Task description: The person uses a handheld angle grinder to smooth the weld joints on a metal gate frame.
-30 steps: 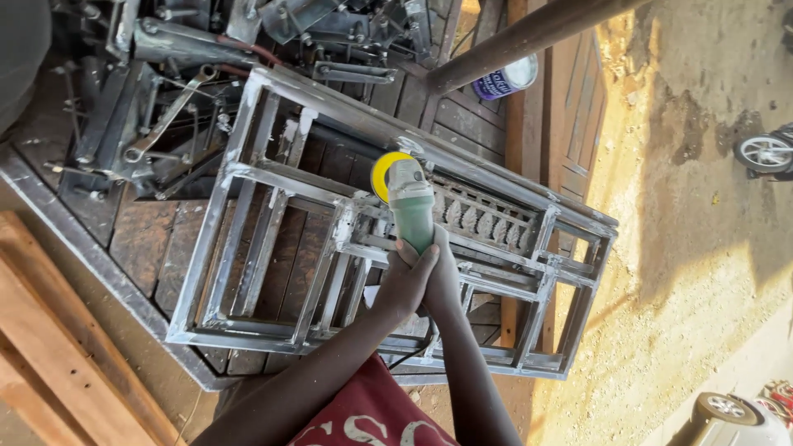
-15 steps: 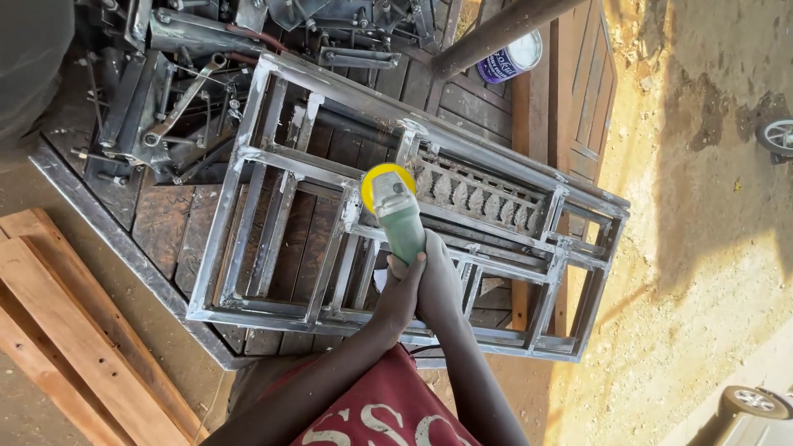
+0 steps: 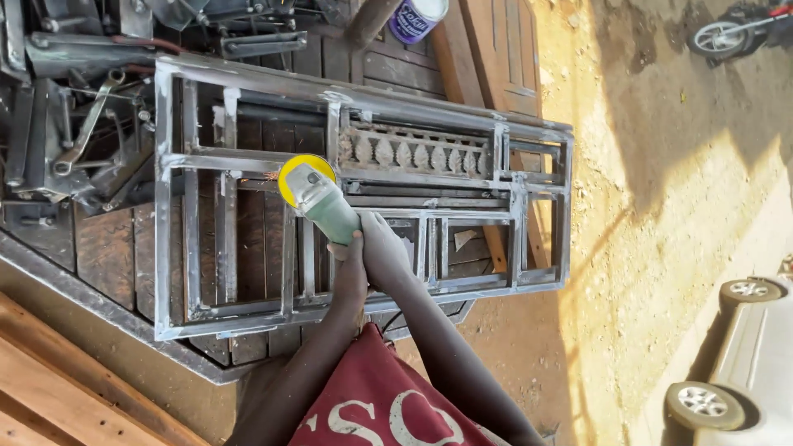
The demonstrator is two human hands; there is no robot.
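Observation:
Both of my hands grip a green-bodied angle grinder [image 3: 330, 215] with a yellow disc guard. My left hand [image 3: 350, 277] wraps the rear of its body from below. My right hand [image 3: 385, 250] clasps it just beside the left. The disc end rests against a bar of a welded grey steel frame [image 3: 165, 206], just left of a row of leaf-shaped ornaments [image 3: 413, 153]. A few small sparks show at the disc's left edge. The frame lies flat on a dark wooden platform [image 3: 107, 256].
A pile of scrap metal parts [image 3: 74, 124] lies at the upper left. Orange wooden planks [image 3: 58, 388] lie at the lower left. A purple-and-white can [image 3: 417, 15] and wooden boards [image 3: 496, 49] are beyond the frame. Sandy ground [image 3: 661, 206] lies on the right, with a motorcycle [image 3: 727, 33] and a light-coloured car [image 3: 743, 363].
The view has swung, so the frame now lies more level and closer. The grinder's disc has shifted slightly left along the frame. Both hands have kept their hold.

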